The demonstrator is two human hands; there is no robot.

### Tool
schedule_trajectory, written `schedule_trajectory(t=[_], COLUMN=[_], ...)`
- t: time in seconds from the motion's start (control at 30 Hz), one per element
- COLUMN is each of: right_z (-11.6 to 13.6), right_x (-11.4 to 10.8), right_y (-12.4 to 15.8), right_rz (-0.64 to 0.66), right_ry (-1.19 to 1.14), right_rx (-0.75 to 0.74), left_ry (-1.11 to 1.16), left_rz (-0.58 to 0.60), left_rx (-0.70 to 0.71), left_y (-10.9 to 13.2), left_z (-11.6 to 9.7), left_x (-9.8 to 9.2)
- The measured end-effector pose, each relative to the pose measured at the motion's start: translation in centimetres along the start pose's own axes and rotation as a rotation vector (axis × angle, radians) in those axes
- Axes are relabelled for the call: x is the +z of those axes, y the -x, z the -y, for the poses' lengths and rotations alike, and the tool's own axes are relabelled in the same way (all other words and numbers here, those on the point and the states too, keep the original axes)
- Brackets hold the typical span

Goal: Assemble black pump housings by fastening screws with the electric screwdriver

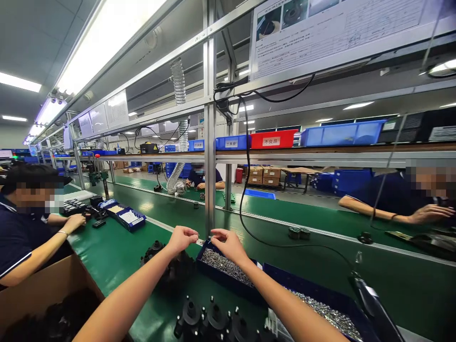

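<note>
My left hand [183,239] is closed in a pinch, with the tip of a small silver screw just showing at its fingertips. Facing it across a small gap, my right hand [229,245] also pinches a thin silver screw. Both hands are raised near the far end of a dark blue bin [228,281] of loose screws [223,265]. Behind my left forearm stand several black plastic housings [174,268], partly hidden. Nearer to me are more black housings [215,317] with small light-tipped pins standing upright in them.
A second bin of small metal parts [326,308] lies right, partly behind my right forearm. An electric screwdriver [374,304] rests beyond it, its cable looping upward. A metal post [210,190] rises ahead. A cardboard box [76,280] and a co-worker [28,213] are on the left.
</note>
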State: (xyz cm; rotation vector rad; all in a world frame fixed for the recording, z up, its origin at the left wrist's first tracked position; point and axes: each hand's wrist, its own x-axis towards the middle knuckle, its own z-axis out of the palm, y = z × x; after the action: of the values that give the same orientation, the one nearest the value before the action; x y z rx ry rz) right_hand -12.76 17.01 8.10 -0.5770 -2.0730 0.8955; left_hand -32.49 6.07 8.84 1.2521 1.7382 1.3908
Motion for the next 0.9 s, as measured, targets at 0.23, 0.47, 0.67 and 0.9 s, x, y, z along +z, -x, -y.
schedule_trajectory(t=[0.23, 0.47, 0.67, 0.9], right_z=[2.5, 2.6, 2.6, 2.5], right_x=[4.8, 6.5, 7.2, 6.8], right_y=[0.5, 0.6, 1.1, 0.6], right_rz=[0.181, 0.254, 0.352, 0.356], right_ry=[0.157, 0.339, 0.435, 0.367], right_rx=[-0.148, -0.191, -0.267, -0.19], left_ry=[-0.302, -0.491, -0.586, -0.618], left_rz=[-0.079, -0.098, -0.083, -0.051], left_rx=[0.091, 0.136, 0.156, 0.169], left_y=[2.8, 2.2, 1.1, 1.0], left_z=[1.9, 3.0, 3.6, 4.0], left_x=[-4.3, -4.7, -4.4, -3.9])
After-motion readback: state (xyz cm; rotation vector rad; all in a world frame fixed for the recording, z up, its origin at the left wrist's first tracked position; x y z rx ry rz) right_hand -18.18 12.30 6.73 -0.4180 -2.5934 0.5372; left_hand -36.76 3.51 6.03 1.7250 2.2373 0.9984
